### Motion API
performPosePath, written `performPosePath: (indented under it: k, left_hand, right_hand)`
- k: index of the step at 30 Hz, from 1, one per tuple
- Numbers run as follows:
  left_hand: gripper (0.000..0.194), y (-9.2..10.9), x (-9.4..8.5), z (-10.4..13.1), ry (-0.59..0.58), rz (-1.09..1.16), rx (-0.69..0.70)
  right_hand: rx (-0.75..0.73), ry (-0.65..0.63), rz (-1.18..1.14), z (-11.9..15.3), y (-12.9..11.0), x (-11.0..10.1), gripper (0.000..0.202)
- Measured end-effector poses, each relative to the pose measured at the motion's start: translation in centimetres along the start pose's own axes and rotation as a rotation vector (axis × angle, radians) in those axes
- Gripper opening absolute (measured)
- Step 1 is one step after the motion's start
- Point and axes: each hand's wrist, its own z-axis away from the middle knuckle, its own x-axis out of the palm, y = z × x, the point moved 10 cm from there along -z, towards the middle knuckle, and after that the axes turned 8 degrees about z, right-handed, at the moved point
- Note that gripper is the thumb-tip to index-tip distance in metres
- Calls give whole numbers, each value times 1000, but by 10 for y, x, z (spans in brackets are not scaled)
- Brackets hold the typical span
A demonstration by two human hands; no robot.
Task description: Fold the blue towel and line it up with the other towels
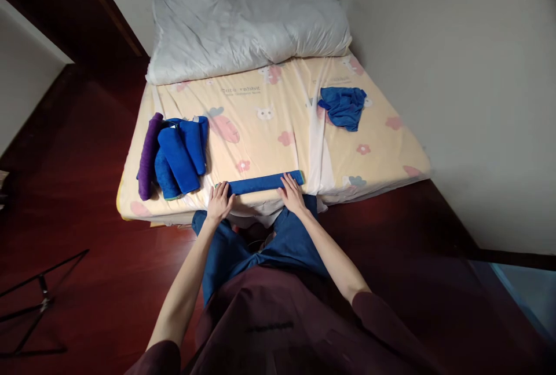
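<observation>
A blue towel (259, 183), folded into a long narrow strip, lies along the front edge of the bed. On its left end rests my left hand (220, 201), fingers stretched out and thumb apart. My right hand (291, 192) lies flat near the towel's other end with its fingers extended. To the left is a group of rolled blue towels (179, 157), with a purple rolled towel (150, 156) beside them. A crumpled blue cloth (344, 107) lies farther back on the right.
The bed (269, 143) has a pale yellow sheet with rabbit and carrot prints. A bunched white quilt (252, 21) covers its far end. Walls stand left and right. A black metal stand (43, 294) is on the dark red floor at lower left.
</observation>
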Motion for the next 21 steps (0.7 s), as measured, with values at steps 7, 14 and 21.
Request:
performPosePath:
  k: [7, 14, 21]
  left_hand:
    - [32, -12, 10, -61, -317, -21, 28]
    - [33, -21, 38, -93, -573, -7, 5]
    - [30, -28, 51, -97, -588, -26, -28]
  right_hand:
    - [719, 259, -619, 41, 79, -12, 32]
    - [974, 160, -1061, 40, 101, 7, 23]
    - [1074, 224, -934, 18, 105, 7, 37]
